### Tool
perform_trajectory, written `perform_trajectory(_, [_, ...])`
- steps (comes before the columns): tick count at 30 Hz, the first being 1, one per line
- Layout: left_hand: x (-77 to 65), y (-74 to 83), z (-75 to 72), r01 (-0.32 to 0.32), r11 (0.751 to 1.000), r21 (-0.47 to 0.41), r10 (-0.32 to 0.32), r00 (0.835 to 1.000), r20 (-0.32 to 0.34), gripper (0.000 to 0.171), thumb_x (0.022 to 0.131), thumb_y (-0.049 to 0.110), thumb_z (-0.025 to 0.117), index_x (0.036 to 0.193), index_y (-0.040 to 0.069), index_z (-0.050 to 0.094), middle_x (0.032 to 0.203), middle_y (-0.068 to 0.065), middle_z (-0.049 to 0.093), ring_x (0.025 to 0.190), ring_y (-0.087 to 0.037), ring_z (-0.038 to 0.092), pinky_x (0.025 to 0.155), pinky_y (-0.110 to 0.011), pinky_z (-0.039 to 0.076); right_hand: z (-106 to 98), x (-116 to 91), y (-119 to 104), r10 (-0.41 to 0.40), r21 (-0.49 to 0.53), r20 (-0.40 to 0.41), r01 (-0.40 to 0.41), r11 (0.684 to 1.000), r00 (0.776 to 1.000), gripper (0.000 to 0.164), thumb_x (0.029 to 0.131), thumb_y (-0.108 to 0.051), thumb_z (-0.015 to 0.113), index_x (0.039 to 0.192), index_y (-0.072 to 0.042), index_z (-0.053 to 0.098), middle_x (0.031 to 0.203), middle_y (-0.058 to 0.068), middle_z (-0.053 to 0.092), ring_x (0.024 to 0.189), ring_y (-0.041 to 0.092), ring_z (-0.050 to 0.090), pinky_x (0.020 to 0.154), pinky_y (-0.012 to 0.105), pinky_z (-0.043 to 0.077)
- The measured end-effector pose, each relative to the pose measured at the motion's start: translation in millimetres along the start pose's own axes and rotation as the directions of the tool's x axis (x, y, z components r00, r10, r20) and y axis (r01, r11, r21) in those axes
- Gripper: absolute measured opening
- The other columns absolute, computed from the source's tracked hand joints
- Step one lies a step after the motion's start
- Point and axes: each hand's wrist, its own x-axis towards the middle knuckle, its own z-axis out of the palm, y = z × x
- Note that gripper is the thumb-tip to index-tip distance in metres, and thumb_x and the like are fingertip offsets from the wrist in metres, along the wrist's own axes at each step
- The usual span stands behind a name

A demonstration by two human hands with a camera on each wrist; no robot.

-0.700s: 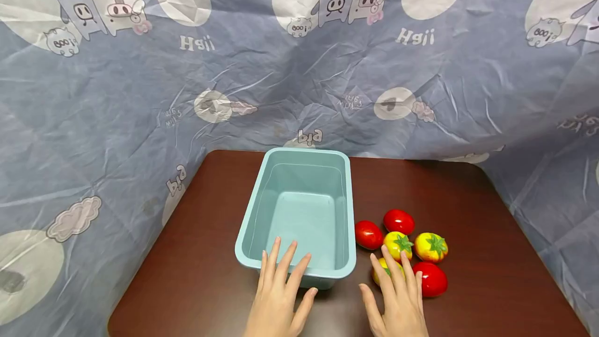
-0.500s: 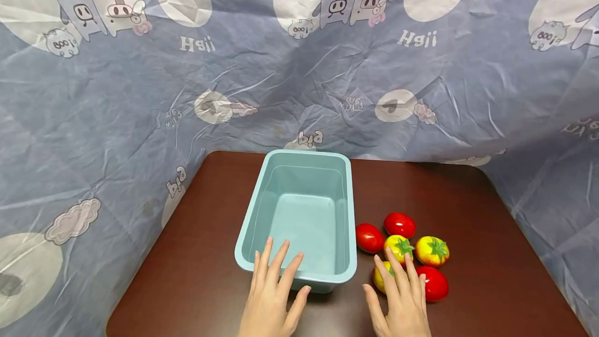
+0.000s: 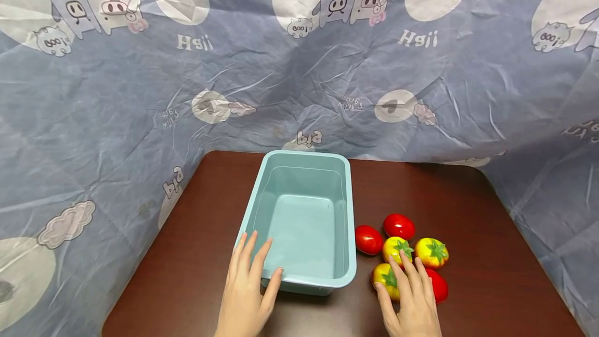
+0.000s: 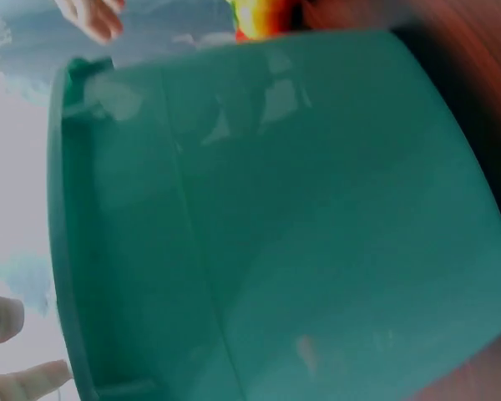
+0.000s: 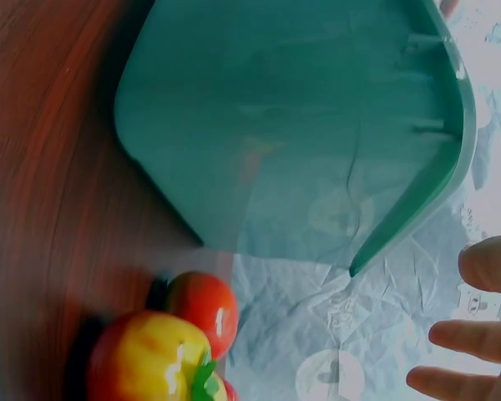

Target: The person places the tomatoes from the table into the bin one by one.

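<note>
A pale blue-green plastic bin [image 3: 343,275] stands on the table with nothing inside. My left hand [image 3: 248,285], fingers spread, hovers at its front left corner; whether it touches the rim I cannot tell. My right hand [image 3: 412,298] hangs with fingers apart over a group of glossy fruits to the right of the bin. Red ones [image 3: 368,240] lie among yellow-and-red ones with green leafy tops [image 3: 431,251]. The right hand partly covers a red fruit [image 3: 439,286] and is close to a yellow one [image 3: 385,277]. In the right wrist view, a yellow-and-red fruit [image 5: 146,359] lies below the bin's side [image 5: 259,125].
The dark brown table [image 3: 187,254] has rounded back corners. A grey-blue cartoon-print cloth [image 3: 262,66] hangs behind it and along both sides. The bin's side wall [image 4: 275,209] fills most of the left wrist view.
My left hand has moved left, from the bin's front edge towards its front left corner. My right hand has shifted slightly right over the fruits. The bin and fruits have not visibly moved.
</note>
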Motion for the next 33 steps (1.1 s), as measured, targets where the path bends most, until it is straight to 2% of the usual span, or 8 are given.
perform_trajectory(2, [1.2,-6.1,-1.4,0.02,1.0,-0.011,-0.021,1.0,-0.016,0.049,0.104,0.045,0.041,0.131,0.01,0.061,0.141,-0.017,0.053,0.133,-0.038,0.045,0.103,-0.047,0.036,0,1,5,-0.018,0.001,-0.024,0.018,1.0,1.0,0.068,0.099,-0.059,0.038,0.126,0.0,0.061,0.134,0.025,0.055,0.125,0.048,0.04,0.122,0.024,0.01])
perform_trajectory(4, [1.9,-11.8,-2.7,0.04,0.999,-0.025,-0.041,0.999,-0.034,0.044,0.102,0.042,0.047,0.13,0.011,0.063,0.139,-0.018,0.054,0.133,-0.038,0.044,0.1,-0.047,0.039,0,1,10,-0.013,0.001,-0.036,0.013,1.0,0.999,0.067,0.099,-0.058,0.039,0.126,0.0,0.061,0.134,0.024,0.055,0.124,0.047,0.041,0.12,0.018,0.01])
perform_trajectory(7, [2.2,-18.4,-4.6,0.093,0.995,-0.038,-0.094,0.995,-0.041,0.039,0.094,0.028,0.064,0.13,0.013,0.063,0.14,-0.018,0.053,0.135,-0.037,0.04,0.097,-0.053,0.041,-1,0,18,0.006,-0.006,-0.055,-0.006,1.0,0.998,0.068,0.099,-0.059,0.041,0.128,-0.001,0.06,0.133,0.024,0.055,0.122,0.048,0.042,0.12,0.018,0.011])
perform_trajectory(10, [1.6,-23.7,-4.9,0.179,0.982,-0.067,-0.18,0.984,-0.013,0.049,0.084,0.014,0.074,0.131,0.014,0.062,0.144,-0.017,0.049,0.137,-0.037,0.036,0.094,-0.06,0.043,-4,-1,24,0.052,-0.017,-0.059,-0.053,0.998,0.997,0.06,0.099,-0.052,0.047,0.13,-0.002,0.059,0.134,0.023,0.055,0.122,0.048,0.042,0.122,0.027,0.016])
perform_trajectory(16, [-2.7,-33.8,-5.6,0.376,0.92,-0.111,-0.365,0.925,0.108,0.05,0.089,0.015,0.071,0.136,0.017,0.058,0.151,-0.013,0.041,0.14,-0.033,0.031,0.092,-0.063,0.045,-9,1,37,0.134,-0.029,-0.067,-0.136,0.99,0.989,0.048,0.094,-0.033,0.065,0.13,-0.003,0.059,0.135,0.023,0.054,0.125,0.048,0.042,0.12,0.041,0.023])
perform_trajectory(22, [-5.2,-42.7,-9.3,0.448,0.882,-0.147,-0.42,0.888,0.188,0.05,0.093,0.018,0.067,0.141,0.021,0.054,0.154,-0.009,0.038,0.138,-0.033,0.033,0.092,-0.063,0.042,-12,4,50,0.255,-0.087,0.007,-0.253,0.964,0.967,0.049,0.086,-0.019,0.072,0.128,0.002,0.058,0.134,0.027,0.052,0.127,0.051,0.04,0.114,0.055,0.027])
perform_trajectory(29, [-7.1,-48.7,-9.4,0.573,0.778,-0.258,-0.498,0.813,0.301,0.044,0.099,0.018,0.059,0.142,0.025,0.052,0.152,-0.007,0.04,0.138,-0.033,0.038,0.102,-0.061,0.035,-14,-2,68,0.408,-0.169,0.154,-0.383,0.908,0.9,0.051,0.091,-0.021,0.067,0.132,0.005,0.052,0.138,0.029,0.044,0.128,0.052,0.034,0.108,0.064,0.027])
perform_trajectory(33, [-9.1,-49.8,-4.6,0.595,0.76,-0.261,-0.512,0.796,0.322,0.045,0.099,0.02,0.058,0.143,0.03,0.05,0.15,-0.002,0.045,0.137,-0.024,0.042,0.106,-0.047,0.038,-12,-7,77,0.436,-0.19,0.174,-0.405,0.895,0.883,0.052,0.09,-0.021,0.067,0.131,0.006,0.051,0.138,0.03,0.043,0.128,0.053,0.033,0.104,0.066,0.028])
